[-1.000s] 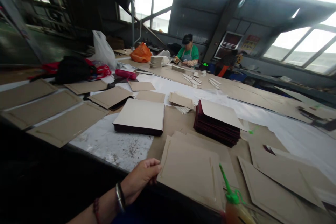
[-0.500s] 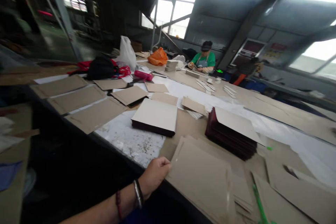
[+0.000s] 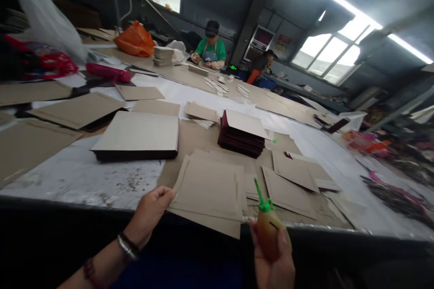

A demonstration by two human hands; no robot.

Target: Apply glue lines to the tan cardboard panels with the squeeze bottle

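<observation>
My left hand [image 3: 152, 207] pinches the left edge of a grey-brown cardboard sheet [image 3: 208, 187] at the table's front edge. This sheet lies on other sheets and has glossy strips along its sides. My right hand [image 3: 273, 262] is wrapped round an amber glue bottle [image 3: 267, 232], held nearly upright with its green nozzle pointing up, just right of the sheet. Behind the sheet stands a stack of dark red pieces [image 3: 239, 140] with a pale board on top. A pale-topped, dark-sided stack [image 3: 139, 133] lies to the left.
More cardboard sheets [image 3: 288, 192] overlap on the right, and others [image 3: 76, 110] lie at the left. An orange bag [image 3: 134, 39] and a pink roll-shaped item [image 3: 107, 72] lie farther back. A co-worker in green [image 3: 210, 49] sits across the table [image 3: 305, 144].
The view has swung right. My right hand has come into view holding the glue bottle, whose green nozzle showed at the lower right before. My left hand stays at the sheet's edge.
</observation>
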